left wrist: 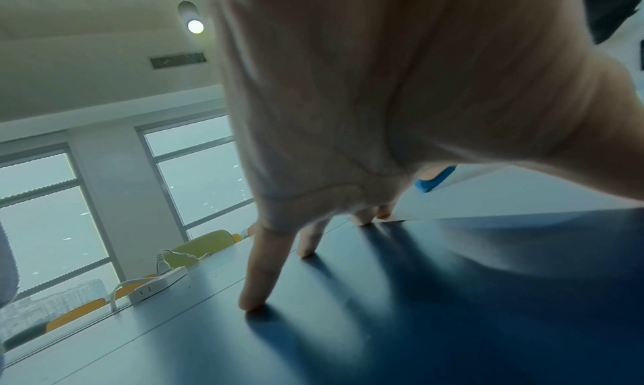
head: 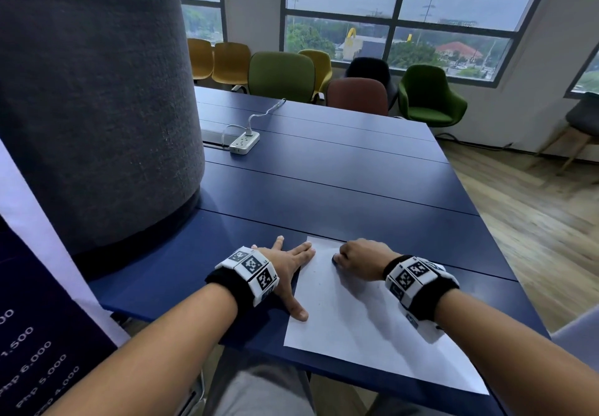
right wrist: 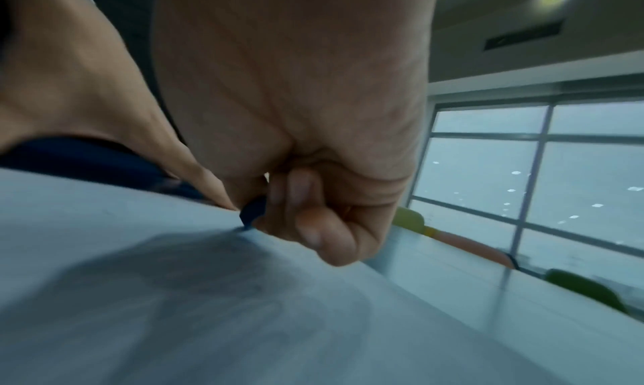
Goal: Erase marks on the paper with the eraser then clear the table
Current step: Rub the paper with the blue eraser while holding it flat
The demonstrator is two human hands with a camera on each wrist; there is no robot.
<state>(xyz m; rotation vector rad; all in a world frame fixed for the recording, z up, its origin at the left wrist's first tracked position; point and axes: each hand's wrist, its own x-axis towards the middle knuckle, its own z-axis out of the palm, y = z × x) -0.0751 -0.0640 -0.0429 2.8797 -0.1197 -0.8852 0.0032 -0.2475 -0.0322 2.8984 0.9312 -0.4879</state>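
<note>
Fingers of right hand (head: 358, 258) were curled round the blue eraser (right wrist: 252, 213), its tip down on the far end of the paper (head: 363, 321). Left hand (head: 285, 265) lay flat and spread, pinning the sheet's left edge to the table (head: 324, 188). Paper looked thin and floppy, likely to skid or crease; best pinned near the rubbing spot.

l hand (head: 285, 265) flat, fingers splayed; r hand (head: 358, 258) curled in pinch, palm down
</note>
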